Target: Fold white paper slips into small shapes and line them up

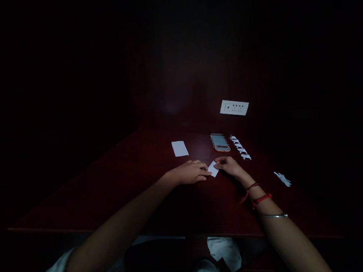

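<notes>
A small white piece of paper (212,169) lies on the dark red table between my two hands. My left hand (191,172) holds its left side, with the fingertips pressed on the edge. At the paper's upper right, my right hand (228,165) has thumb and fingers closed on it in a pinch. A larger white paper sheet (179,149) rests flat a little beyond my left hand. Past my right hand lies a phone (220,142), its screen blurred. Beside the phone runs a row of small folded white paper pieces (241,148).
Several thin white paper strips (282,179) lie in a pile on the right side of the table (117,189). A white socket panel (234,108) is fixed to the back wall. The table's front edge runs under my forearms, and the surroundings are very dark.
</notes>
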Demonstrator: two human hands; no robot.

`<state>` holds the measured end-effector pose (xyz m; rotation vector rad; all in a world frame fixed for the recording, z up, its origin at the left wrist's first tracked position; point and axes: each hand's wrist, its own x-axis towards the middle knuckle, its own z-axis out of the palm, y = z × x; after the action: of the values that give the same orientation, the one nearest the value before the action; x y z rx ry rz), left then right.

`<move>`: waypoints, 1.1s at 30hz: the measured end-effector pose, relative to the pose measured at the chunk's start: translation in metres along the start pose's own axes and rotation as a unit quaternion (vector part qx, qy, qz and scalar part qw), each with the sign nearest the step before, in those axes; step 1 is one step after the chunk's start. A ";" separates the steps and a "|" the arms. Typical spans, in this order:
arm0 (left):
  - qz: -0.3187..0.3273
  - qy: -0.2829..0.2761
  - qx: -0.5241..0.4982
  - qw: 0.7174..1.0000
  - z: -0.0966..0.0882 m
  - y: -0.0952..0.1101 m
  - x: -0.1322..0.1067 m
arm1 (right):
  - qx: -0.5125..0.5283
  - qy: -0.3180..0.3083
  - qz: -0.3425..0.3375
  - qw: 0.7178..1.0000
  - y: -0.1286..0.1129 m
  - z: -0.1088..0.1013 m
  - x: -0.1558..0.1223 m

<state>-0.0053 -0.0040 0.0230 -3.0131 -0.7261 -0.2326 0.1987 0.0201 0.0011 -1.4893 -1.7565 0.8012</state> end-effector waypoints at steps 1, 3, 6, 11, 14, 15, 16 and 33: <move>-0.001 -0.001 0.005 1.000 0.001 0.000 0.000 | 0.040 0.009 0.030 0.999 -0.003 -0.001 -0.002; -0.002 -0.003 0.010 1.000 0.002 -0.001 0.001 | 0.125 0.015 0.089 0.988 -0.009 -0.004 -0.005; -0.003 -0.007 0.010 1.000 0.003 -0.001 0.001 | 0.226 -0.015 0.115 0.967 -0.016 -0.010 -0.009; -0.013 -0.012 0.002 1.000 0.003 0.000 0.001 | 0.116 -0.012 0.055 0.992 -0.016 -0.011 -0.010; -0.025 -0.015 0.009 1.000 0.001 0.002 0.000 | -0.068 0.075 -0.023 0.995 -0.014 -0.006 -0.009; -0.030 -0.018 0.013 0.999 0.000 0.003 -0.001 | -0.119 0.091 -0.055 0.987 -0.014 -0.004 -0.010; -0.033 -0.021 0.018 0.999 0.000 0.004 -0.001 | -0.162 0.097 -0.089 0.978 -0.015 -0.002 -0.010; -0.144 -0.115 0.009 0.983 -0.013 0.019 -0.007 | -0.241 -0.024 -0.346 0.906 -0.008 0.003 -0.013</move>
<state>-0.0047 -0.0252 0.0350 -2.9362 -1.1775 0.1186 0.1933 0.0062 0.0040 -0.9771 -2.4167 0.0303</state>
